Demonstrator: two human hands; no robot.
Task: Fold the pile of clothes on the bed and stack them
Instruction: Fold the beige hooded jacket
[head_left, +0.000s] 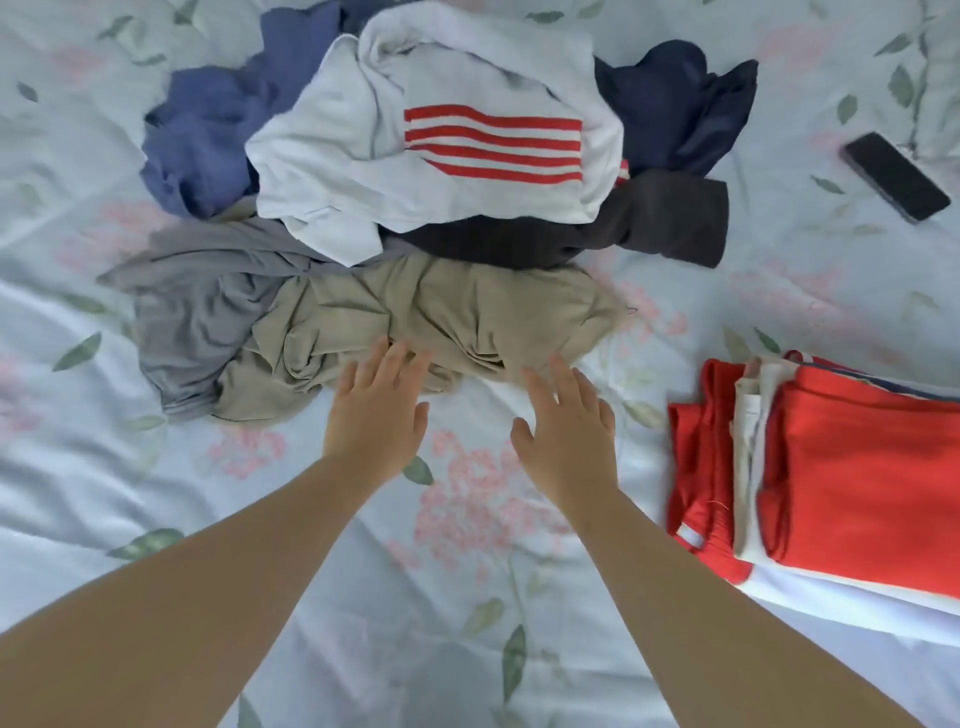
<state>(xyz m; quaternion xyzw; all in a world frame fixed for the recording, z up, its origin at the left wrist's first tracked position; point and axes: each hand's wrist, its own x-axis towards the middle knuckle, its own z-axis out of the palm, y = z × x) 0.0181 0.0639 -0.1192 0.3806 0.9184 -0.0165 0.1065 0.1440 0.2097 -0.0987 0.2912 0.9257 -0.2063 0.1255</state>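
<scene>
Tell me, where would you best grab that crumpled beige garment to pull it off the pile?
Probably its near edge, coming from the person's side. The beige garment lies bunched with that edge free on the bedsheet, right at the left hand and right hand; its far edge abuts the dark brown garment.

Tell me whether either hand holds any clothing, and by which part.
Nothing is held. The left hand and right hand are open, fingers straight, at the near edge of the crumpled beige garment; neither pinches fabric.

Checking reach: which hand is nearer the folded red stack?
Right. The right hand is just left of the folded stack; the left hand is farther left.
</scene>
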